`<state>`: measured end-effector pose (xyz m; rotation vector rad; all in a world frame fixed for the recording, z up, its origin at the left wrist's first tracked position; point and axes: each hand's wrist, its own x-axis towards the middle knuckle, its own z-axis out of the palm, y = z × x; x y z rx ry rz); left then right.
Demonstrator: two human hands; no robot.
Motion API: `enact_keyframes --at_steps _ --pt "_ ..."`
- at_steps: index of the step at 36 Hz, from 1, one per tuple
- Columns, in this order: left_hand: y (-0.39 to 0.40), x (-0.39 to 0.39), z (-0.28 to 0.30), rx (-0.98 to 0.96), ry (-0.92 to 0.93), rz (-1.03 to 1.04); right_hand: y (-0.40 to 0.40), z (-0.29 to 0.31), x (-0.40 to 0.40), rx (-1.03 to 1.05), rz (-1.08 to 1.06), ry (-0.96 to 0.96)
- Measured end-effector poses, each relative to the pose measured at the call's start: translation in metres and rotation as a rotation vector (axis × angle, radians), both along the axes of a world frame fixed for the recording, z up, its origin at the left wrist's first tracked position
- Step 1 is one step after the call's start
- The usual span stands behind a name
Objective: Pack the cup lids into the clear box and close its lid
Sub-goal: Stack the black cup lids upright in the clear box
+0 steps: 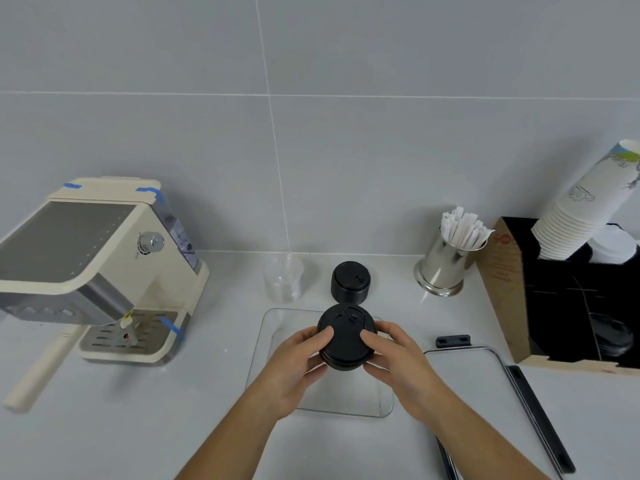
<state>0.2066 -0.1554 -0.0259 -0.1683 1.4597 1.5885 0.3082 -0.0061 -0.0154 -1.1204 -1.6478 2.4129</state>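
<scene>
Both hands, left (300, 355) and right (391, 351), gripped a lid stack (346, 341) with closed fingers over the open box (273, 327), keeping it aligned for lowering

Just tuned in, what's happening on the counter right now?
A person holds a stack of black cup lids with the left hand and the right hand, just above the open clear box. A second stack of black lids waits behind the box, beside a stack of clear lids. The box lid lies to the right, so closing hasn't begun.
</scene>
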Motion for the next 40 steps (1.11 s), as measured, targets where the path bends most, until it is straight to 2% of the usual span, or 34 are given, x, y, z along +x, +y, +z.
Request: enact_keyframes --at_steps 6,11,16,21,24,31,40 --pt "-0.006 0.002 -0.009 0.029 -0.027 0.031 -0.005 -0.01 -0.002 -0.015 0.028 0.001" --pt "-0.005 0.005 -0.01 -0.028 -0.001 0.113 -0.009 -0.016 -0.005 0.069 0.092 -0.046" --pt "-0.003 0.005 -0.008 -0.09 0.072 0.163 -0.013 -0.016 -0.002 0.48 0.16 -0.065" --pt "-0.004 0.003 -0.015 -0.131 0.092 0.209 -0.027 -0.015 0.011 1.107 0.259 0.122" --pt "-0.003 0.006 -0.016 -0.097 0.1 0.19 -0.038 -0.025 0.018 1.279 0.322 0.183" --pt "-0.008 0.009 -0.011 -0.075 0.116 0.135 -0.038 -0.036 0.019 1.125 0.376 0.076" --pt "0.001 0.013 -0.01 -0.122 0.103 0.087 -0.023 -0.038 0.017 0.865 0.25 -0.029"
